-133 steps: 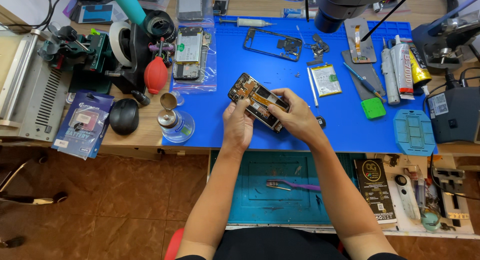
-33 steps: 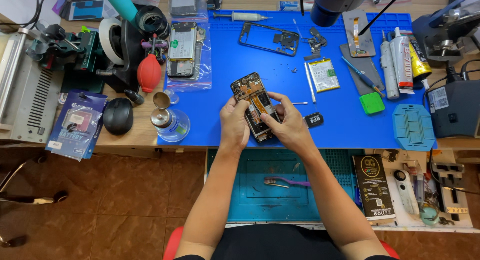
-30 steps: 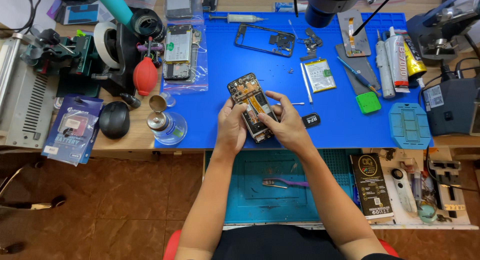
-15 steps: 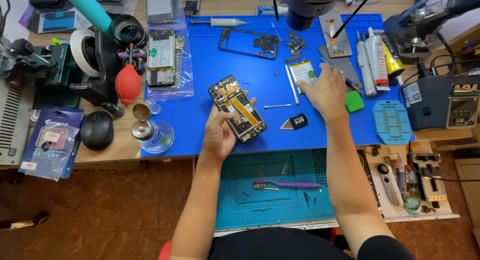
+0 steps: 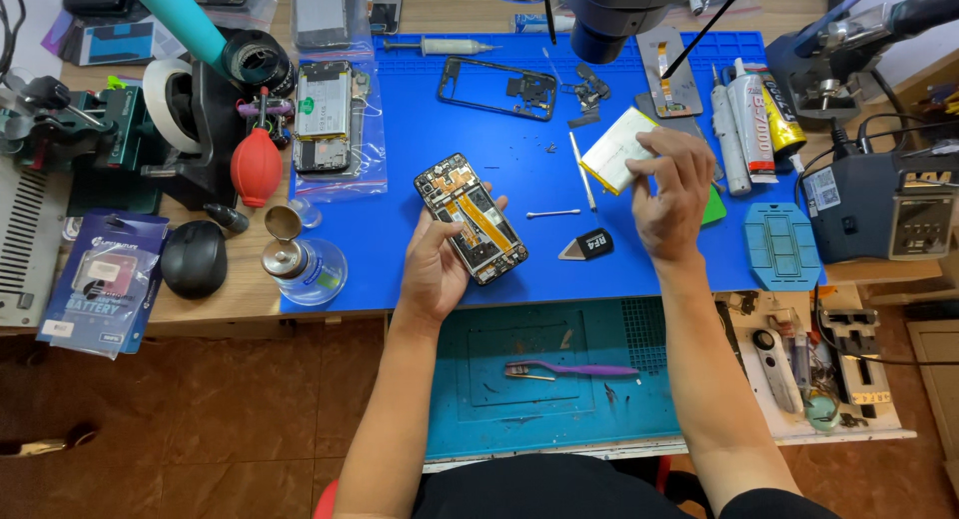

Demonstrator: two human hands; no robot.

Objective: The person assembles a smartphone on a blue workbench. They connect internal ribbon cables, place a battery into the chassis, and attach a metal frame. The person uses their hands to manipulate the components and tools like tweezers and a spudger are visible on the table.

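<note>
One opened phone (image 5: 472, 218) sits at frame centre, gripped along its edge by the left hand (image 5: 436, 269), fingers clamped on it above the blue mat (image 5: 400, 209). One battery (image 5: 616, 149), white with a yellow rim, is up right of centre, pinched between thumb and fingers of the right hand (image 5: 667, 191). A moment ago both hands were on the phone; the right hand has since left it, gone to the upper right and lifted the battery. Around them: one frame (image 5: 496, 87) at the top, one swab (image 5: 552, 214) and one pick (image 5: 587, 245) between the hands, three tubes (image 5: 749, 119) at right, one red blower (image 5: 257, 166) and one mouse (image 5: 194, 258) at left. A microscope head (image 5: 619, 9) overhangs the top edge
</note>
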